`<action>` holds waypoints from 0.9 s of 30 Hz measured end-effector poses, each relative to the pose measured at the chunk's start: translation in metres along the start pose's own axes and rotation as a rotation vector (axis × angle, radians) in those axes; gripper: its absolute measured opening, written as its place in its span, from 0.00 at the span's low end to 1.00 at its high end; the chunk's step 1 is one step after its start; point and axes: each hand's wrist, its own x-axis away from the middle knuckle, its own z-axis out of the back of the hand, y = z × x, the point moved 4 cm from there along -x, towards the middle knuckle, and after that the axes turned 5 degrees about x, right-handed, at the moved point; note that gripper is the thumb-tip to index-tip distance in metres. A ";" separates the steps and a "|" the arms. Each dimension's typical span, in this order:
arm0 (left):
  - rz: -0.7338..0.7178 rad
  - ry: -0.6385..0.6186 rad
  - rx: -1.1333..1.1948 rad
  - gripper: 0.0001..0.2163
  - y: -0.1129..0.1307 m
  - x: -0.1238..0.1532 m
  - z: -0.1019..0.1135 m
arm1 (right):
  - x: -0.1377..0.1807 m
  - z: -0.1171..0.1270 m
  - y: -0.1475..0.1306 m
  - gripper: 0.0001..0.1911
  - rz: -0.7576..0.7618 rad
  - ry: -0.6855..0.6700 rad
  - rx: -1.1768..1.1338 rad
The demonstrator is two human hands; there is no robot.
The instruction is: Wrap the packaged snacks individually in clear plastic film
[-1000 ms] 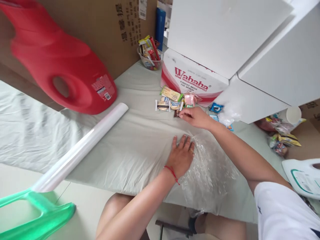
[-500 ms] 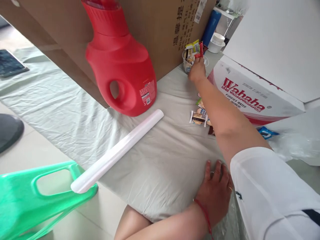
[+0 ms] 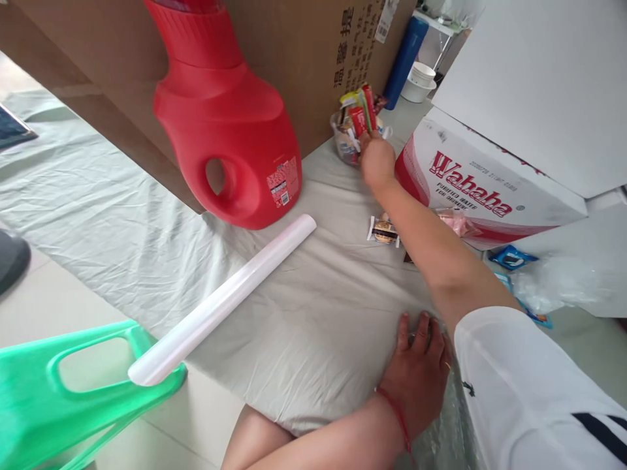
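Note:
My right hand (image 3: 378,160) reaches forward, its fingers closed at the near right side of a clear plastic tub (image 3: 345,151). Red, yellow and brown snack packets (image 3: 361,111) fill the tub and stick up above its rim. What exactly the fingertips grip is partly hidden, but they seem to be on the tub. My left hand (image 3: 416,375), with a red cord at the wrist, lies palm down near the bed-like surface's edge, fingers spread. Under my right forearm, a few wrapped biscuits (image 3: 383,230) lie on the grey cloth (image 3: 294,313).
A red detergent bottle (image 3: 235,130) stands before a large cardboard box (image 3: 289,59). A white tube (image 3: 225,300) lies across the cloth, over a green stool (image 3: 29,391). On the right are a Wahaha carton (image 3: 470,176), blue packets (image 3: 514,257) and clear plastic wrap (image 3: 563,281).
My right hand and the tub have shifted nearer and to the left. My left hand stays flat in place. The view has moved slightly.

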 end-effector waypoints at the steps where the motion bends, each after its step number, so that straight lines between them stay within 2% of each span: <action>1: 0.006 0.014 -0.018 0.25 0.000 0.000 0.001 | 0.015 0.005 -0.010 0.11 0.039 -0.015 0.042; 5: 0.021 0.052 -0.059 0.24 0.001 0.000 0.000 | 0.091 0.044 -0.053 0.07 0.233 -0.046 0.151; 8: 0.042 0.038 -0.057 0.24 0.000 -0.002 -0.001 | 0.156 0.096 -0.079 0.12 0.371 -0.020 0.133; 10: 0.047 0.015 -0.049 0.24 -0.001 -0.002 -0.002 | 0.193 0.138 -0.088 0.10 0.379 0.001 0.012; 13: 0.044 -0.005 -0.043 0.23 -0.001 0.000 -0.001 | 0.228 0.190 -0.082 0.04 0.213 -0.021 -0.255; 16: 0.041 -0.002 -0.052 0.23 0.000 0.004 0.001 | 0.244 0.217 -0.053 0.07 -0.053 -0.016 -0.584; 19: 0.043 -0.018 -0.053 0.24 0.002 0.007 0.002 | 0.251 0.220 -0.012 0.10 -0.350 0.065 -0.848; 23: 0.053 -0.038 -0.044 0.23 0.002 0.007 0.003 | 0.257 0.212 0.029 0.12 -0.697 0.187 -1.046; 25: 0.052 -0.042 -0.044 0.23 0.002 0.006 0.004 | 0.255 0.212 0.036 0.11 -0.755 0.199 -1.100; 27: 0.048 -0.039 -0.051 0.23 0.002 0.005 0.004 | 0.249 0.214 0.036 0.11 -0.744 0.199 -1.158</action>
